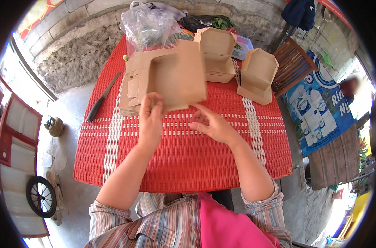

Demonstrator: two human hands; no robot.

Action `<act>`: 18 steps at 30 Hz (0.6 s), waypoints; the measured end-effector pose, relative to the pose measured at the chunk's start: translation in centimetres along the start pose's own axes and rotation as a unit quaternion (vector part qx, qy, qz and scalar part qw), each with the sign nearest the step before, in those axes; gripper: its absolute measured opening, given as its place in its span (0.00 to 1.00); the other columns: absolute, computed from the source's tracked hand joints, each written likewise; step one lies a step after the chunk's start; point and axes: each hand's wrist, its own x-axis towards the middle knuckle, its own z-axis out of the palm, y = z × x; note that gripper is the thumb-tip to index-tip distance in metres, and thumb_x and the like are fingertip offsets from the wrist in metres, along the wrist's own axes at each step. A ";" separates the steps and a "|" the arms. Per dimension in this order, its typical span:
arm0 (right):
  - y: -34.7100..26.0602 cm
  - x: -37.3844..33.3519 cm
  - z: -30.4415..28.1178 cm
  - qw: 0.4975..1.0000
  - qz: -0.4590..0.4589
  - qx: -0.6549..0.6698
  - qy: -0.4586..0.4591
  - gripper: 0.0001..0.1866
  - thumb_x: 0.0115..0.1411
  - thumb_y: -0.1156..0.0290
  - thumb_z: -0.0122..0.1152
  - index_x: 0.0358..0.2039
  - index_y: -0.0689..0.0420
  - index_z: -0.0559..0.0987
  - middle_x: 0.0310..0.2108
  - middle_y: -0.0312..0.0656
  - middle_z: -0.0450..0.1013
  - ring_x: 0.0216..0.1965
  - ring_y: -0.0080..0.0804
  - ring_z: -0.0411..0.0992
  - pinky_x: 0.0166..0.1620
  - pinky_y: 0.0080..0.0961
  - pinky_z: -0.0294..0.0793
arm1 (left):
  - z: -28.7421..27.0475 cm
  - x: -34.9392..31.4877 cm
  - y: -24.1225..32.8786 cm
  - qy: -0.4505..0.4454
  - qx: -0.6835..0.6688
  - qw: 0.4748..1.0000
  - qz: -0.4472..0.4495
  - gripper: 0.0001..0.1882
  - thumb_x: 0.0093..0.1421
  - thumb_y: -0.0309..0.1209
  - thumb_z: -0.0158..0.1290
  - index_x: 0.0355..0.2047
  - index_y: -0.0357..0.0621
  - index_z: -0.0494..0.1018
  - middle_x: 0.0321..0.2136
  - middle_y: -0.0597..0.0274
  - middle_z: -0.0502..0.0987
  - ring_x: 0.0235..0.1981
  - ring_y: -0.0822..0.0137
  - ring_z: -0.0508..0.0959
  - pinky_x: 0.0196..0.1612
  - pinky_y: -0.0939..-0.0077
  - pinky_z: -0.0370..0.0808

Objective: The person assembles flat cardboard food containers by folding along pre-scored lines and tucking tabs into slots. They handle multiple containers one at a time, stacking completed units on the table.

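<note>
Pink cloth, hands above red woven tabletop, rough wall beyond.

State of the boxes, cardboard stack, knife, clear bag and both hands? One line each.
Box at hands: open, blurred
Middle box: open, lid up
Right box: open, lid up
Cardboard stack: flat
Knife: lying flat, blade bare
Clear bag: bulging, closure unclear
Left hand: fingers bent
Right hand: open

Both forearms reach forward, angling inward. The left hand points upward, fingers curled near the thumb; the right hand slants inward, loosely opened.
</note>
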 end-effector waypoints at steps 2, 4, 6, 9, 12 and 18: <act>0.0 0.3 0.5 0.996 0.018 0.092 0.003 0.36 0.64 0.46 0.59 0.62 0.60 0.67 0.43 0.45 0.76 0.46 0.33 0.74 0.50 0.32 0.73 | 0.9 -0.8 -0.4 -0.052 0.203 0.978 0.022 0.13 0.66 0.22 0.43 0.51 0.46 0.67 0.52 0.62 0.66 0.44 0.72 0.74 0.50 0.76 0.72; -0.1 0.3 0.7 0.984 0.037 0.160 0.067 0.31 0.66 0.48 0.58 0.56 0.63 0.70 0.39 0.44 0.76 0.43 0.33 0.74 0.47 0.32 0.74 | 2.0 -2.2 0.1 -0.132 0.191 0.970 0.066 0.16 0.65 0.23 0.45 0.53 0.42 0.66 0.52 0.61 0.65 0.44 0.70 0.73 0.50 0.77 0.70; 0.1 0.3 0.6 0.968 0.036 0.211 0.131 0.23 0.67 0.53 0.58 0.48 0.62 0.74 0.34 0.40 0.75 0.36 0.31 0.74 0.40 0.29 0.74 | 2.4 -2.4 0.2 -0.190 0.214 0.950 0.127 0.20 0.63 0.23 0.46 0.56 0.39 0.65 0.52 0.60 0.65 0.45 0.68 0.74 0.50 0.77 0.69; 1.2 0.3 -0.2 0.937 0.002 0.294 0.191 0.14 0.67 0.61 0.57 0.43 0.60 0.74 0.31 0.39 0.75 0.27 0.29 0.73 0.30 0.26 0.73 | 2.1 -2.0 0.0 -0.227 0.295 0.900 0.228 0.23 0.61 0.23 0.50 0.57 0.37 0.65 0.52 0.52 0.67 0.48 0.56 0.76 0.52 0.71 0.72; 3.2 0.1 -0.5 0.937 -0.083 0.286 0.181 0.13 0.68 0.64 0.53 0.44 0.62 0.73 0.31 0.42 0.75 0.26 0.31 0.74 0.29 0.29 0.75 | 2.6 -2.0 0.3 -0.210 0.297 0.917 0.162 0.21 0.57 0.25 0.55 0.53 0.38 0.71 0.50 0.50 0.71 0.48 0.51 0.75 0.50 0.65 0.74; 1.4 0.1 0.1 0.936 0.026 0.286 0.201 0.15 0.69 0.62 0.49 0.44 0.62 0.71 0.29 0.47 0.75 0.21 0.35 0.75 0.25 0.30 0.76 | 2.3 -2.2 0.3 -0.096 0.479 0.811 0.320 0.15 0.56 0.32 0.59 0.43 0.41 0.78 0.42 0.52 0.72 0.42 0.52 0.74 0.42 0.60 0.75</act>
